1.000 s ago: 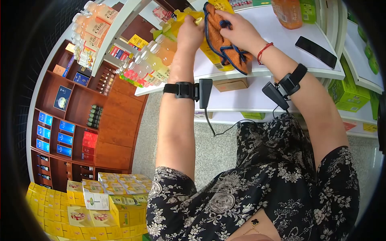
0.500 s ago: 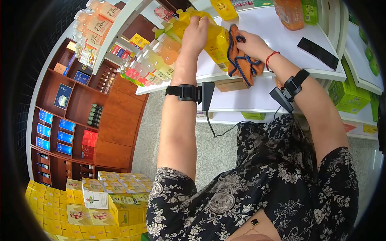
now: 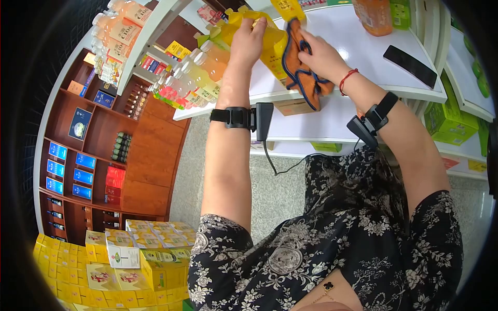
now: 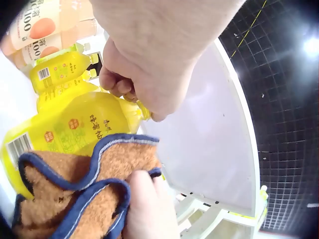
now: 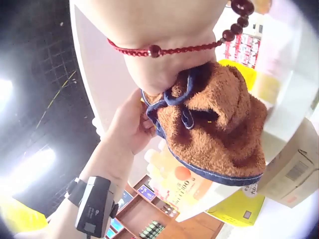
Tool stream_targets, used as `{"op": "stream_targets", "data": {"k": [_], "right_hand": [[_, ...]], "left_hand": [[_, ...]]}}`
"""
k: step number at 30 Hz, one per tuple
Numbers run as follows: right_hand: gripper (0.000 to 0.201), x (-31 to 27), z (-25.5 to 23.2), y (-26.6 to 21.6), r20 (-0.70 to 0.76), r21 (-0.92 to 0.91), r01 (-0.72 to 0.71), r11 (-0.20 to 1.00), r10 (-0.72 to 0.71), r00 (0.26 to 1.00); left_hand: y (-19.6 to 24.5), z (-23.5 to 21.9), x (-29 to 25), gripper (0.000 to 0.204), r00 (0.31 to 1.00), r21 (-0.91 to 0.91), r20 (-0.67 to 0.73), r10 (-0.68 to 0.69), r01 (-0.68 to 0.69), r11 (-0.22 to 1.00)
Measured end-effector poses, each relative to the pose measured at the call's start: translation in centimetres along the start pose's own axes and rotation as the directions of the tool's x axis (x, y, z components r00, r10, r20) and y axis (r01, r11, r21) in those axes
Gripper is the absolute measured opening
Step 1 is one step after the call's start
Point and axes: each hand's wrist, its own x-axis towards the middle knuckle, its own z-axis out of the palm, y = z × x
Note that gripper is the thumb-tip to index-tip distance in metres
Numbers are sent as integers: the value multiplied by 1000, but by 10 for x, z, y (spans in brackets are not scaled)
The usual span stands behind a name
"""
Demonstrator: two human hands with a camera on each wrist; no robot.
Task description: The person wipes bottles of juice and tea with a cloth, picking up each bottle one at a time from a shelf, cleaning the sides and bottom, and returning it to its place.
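In the head view my left hand (image 3: 247, 45) grips a yellow drink bottle (image 4: 84, 122) by its capped neck, and the left wrist view shows the bottle tilted on its side. My right hand (image 3: 322, 58) holds a bunched orange-brown cloth (image 3: 296, 66) with navy edging. In the left wrist view, the cloth overlaps the lower side of the bottle, with the right thumb and fingers pinching its edge. From the right wrist, folds of cloth (image 5: 214, 129) hang below the palm and hide most of the fingers.
Several pale and orange drink bottles (image 3: 199, 78) line the shelf left of my hands. Another yellow bottle (image 3: 289, 9) stands behind the cloth. On the white shelf (image 3: 358, 59) lie a black phone (image 3: 410, 66) and, farther back, a large orange bottle (image 3: 374, 18). A cardboard box (image 3: 296, 107) sits below.
The cloth and right hand slid right and toward me along the bottle, then partly back left and away. My left hand shifted slightly and kept its grip on the bottle.
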Motion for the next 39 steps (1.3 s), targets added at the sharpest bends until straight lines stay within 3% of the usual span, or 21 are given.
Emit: {"op": "stream_targets", "data": {"k": [2, 6, 9, 11, 15, 17, 18, 20, 22, 24, 26, 28, 33, 36, 38, 39], "right_hand": [[55, -3, -2, 17, 300, -140, -62, 988, 102, 948], [55, -4, -1, 32, 297, -81, -87, 993, 107, 949], [54, 9, -6, 23, 268, 16, -111, 994, 102, 958], [51, 20, -7, 11, 46, 75, 62, 995, -66, 997], [51, 33, -18, -29, 38, 54, 122, 991, -124, 992], [51, 36, 0, -24, -151, -3, 314, 949, -311, 938], [51, 32, 3, -22, -150, -2, 315, 949, -312, 938], [56, 23, 4, -16, -95, -34, 235, 972, -237, 967], [58, 16, 6, -3, -106, -40, 251, 967, -254, 961], [58, 12, 6, 9, 36, -81, 40, 996, -37, 999], [55, 6, 3, 21, 63, -68, 9, 998, -5, 998], [52, 2, -1, 30, 348, -100, -105, 989, 134, 928], [50, 1, -2, 28, 318, -120, -77, 990, 112, 941], [50, 14, -6, 17, 263, 18, -108, 994, 100, 960], [52, 24, -2, 8, -5, 54, 114, 992, -114, 993], [52, 27, -3, 1, -3, 57, 113, 992, -113, 994]], "left_hand": [[0, -3, 3, 45, 1000, -23, 24, -3, 4, 1000], [16, -11, 0, 53, 999, 47, 39, -32, 30, 998], [22, -11, -4, 56, 996, 118, 48, -81, 74, 990], [15, -8, -3, 57, 999, 210, -47, 12, -2, 978], [14, -6, 1, 58, 998, 343, -56, 35, -14, 939], [4, -1, 3, 58, 990, 348, -106, 94, -52, 936], [6, -1, 1, 58, 990, 348, -107, 93, -50, 936], [9, 1, -4, 59, 995, 338, -84, 58, -26, 941], [15, 0, -10, 58, 995, 333, -78, 60, -31, 943], [10, -1, -8, 53, 991, 259, -49, 121, -104, 960], [7, -3, -7, 51, 996, 177, -15, 91, -87, 980], [8, -3, -5, 49, 997, 94, 13, 70, -71, 993], [4, -4, -8, 46, 999, 36, -9, 47, -46, 998], [6, -6, -7, 44, 999, -14, 25, 29, -28, 1000], [8, -6, -7, 45, 1000, 3, 15, 21, -21, 1000], [8, -5, -7, 46, 1000, 19, 5, 16, -16, 1000]]}}
